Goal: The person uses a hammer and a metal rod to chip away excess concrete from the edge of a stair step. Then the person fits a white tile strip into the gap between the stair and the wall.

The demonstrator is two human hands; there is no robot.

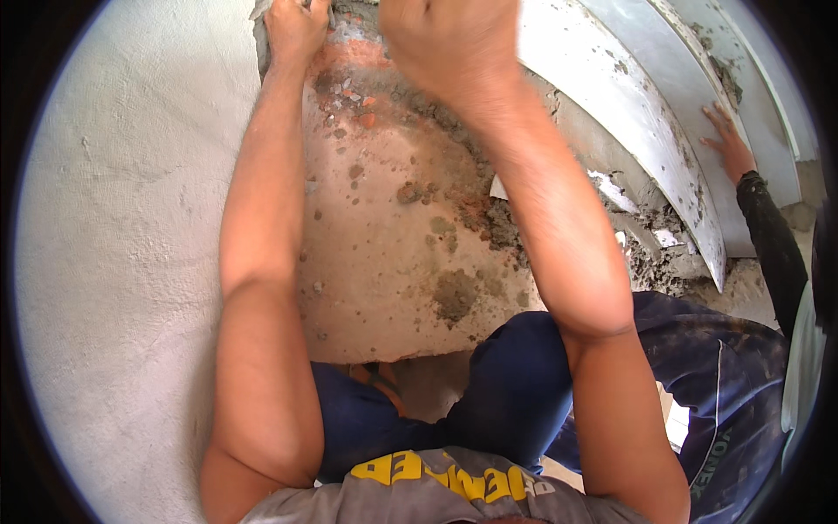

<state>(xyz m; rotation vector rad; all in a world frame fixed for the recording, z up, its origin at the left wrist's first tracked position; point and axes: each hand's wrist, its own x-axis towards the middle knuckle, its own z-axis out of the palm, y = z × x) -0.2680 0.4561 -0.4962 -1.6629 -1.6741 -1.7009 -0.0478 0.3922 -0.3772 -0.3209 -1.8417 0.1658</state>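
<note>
Left hand (pixel 295 28) raised to the top edge of the view, fingers curled shut around a small grey tool (pixel 262 10) of which only a sliver shows; kind of tool not determinable. Tool tip set at the corner where the rough white plastered wall (pixel 131 218) meets a chipped patch of exposed red brick and grey mortar (pixel 358 61). Right hand (pixel 449 44) raised just beside the left, closed in a fist, seen from the back; contents of this grip not visible, so cannot tell whether anything is held. Below both hands, a bare pinkish concrete slab (pixel 384 262), spotted with grey mortar blotches and scattered with brick chips and crumbs. Loose mortar rubble (pixel 489 218) piled along the slab's right edge, with pale fragments lying in it. To the right of the rubble, large white tiles (pixel 628 105) standing on edge, bent by the lens. Another person's hand (pixel 729 140), in a dark sleeve, laid flat against one tile at the right rim. Both forearms entering from the lower edge, over dark blue trousers (pixel 515 384) and a grey shirt with yellow print.
</note>
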